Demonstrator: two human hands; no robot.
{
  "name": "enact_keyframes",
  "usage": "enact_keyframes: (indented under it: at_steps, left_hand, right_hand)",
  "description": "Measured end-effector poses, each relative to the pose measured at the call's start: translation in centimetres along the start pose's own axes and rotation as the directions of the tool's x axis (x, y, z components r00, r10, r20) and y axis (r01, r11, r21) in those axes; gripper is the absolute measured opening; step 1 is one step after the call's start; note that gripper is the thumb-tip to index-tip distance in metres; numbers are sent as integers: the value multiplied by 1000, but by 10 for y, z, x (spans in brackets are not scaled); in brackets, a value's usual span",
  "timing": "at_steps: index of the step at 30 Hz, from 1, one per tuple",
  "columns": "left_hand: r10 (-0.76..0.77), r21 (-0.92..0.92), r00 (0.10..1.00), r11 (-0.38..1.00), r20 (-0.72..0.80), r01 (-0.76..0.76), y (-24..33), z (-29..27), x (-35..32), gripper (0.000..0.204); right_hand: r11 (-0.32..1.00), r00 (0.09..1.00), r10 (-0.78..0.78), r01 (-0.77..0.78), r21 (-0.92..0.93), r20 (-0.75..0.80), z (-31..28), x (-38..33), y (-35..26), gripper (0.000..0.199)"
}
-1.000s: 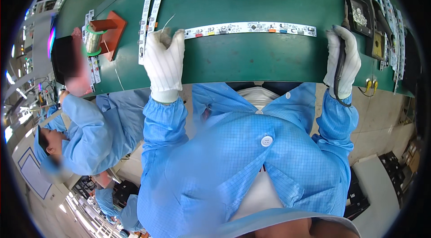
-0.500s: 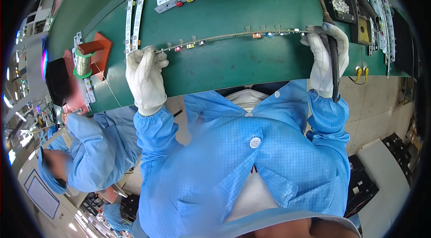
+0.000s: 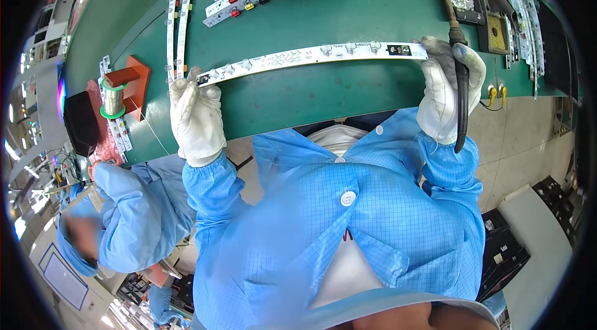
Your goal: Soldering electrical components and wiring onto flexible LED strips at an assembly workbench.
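At 12 o'clock over the green table [image 3: 311, 88], a white circuit strip [image 3: 286, 57] stretched between closed fingers: the left hand [image 3: 197, 117], at 10, pinched one end; the right hand [image 3: 440, 95], at 2, pinched the other and held a soldering iron [image 3: 461, 84].

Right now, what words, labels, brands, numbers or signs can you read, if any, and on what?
Nothing reads clearly enough to quote.
Long white circuit strip between the white-gloved left hand and right hand: markings too small.
White shirt under the blue checked coat: red mark, partly covered.
White sheet with a blue border, lower left: any writing too blurred.
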State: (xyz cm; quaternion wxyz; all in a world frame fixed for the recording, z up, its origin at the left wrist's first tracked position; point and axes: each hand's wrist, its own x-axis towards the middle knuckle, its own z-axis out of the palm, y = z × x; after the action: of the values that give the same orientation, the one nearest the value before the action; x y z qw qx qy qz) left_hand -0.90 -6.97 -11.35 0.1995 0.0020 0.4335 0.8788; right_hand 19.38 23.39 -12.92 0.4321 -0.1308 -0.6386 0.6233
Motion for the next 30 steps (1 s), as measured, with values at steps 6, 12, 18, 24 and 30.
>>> enact_keyframes:
  at_steps: [6, 12, 18, 24, 30]
  left_hand:
    - [-10, -16, 999, 1000, 32, 11, 0, 1, -2, 23]
    - [-8, 15, 998, 1000, 64, 7, 1, 8, -7, 28]
    - [33, 96, 998, 995, 47, -37, 4, 19, -14, 28]
    - [11, 40, 996, 999, 85, -14, 3, 30, -20, 30]
    - [41, 96, 997, 994, 63, -47, 6, 31, -26, 29]
  right_hand:
    - [1000, 1000, -22, 22, 8, -12, 0, 0, 4, 47]
    - [996, 997, -15, 9, -85, -79, -3, 4, 7, 47]
    - [992, 991, 13, -29, -121, -130, 3, 5, 11, 43]
    - [964, 980, 111, -147, -220, -166, 6, 10, 10, 38]
    - [973, 987, 80, -107, -205, -136, 1, 10, 20, 39]
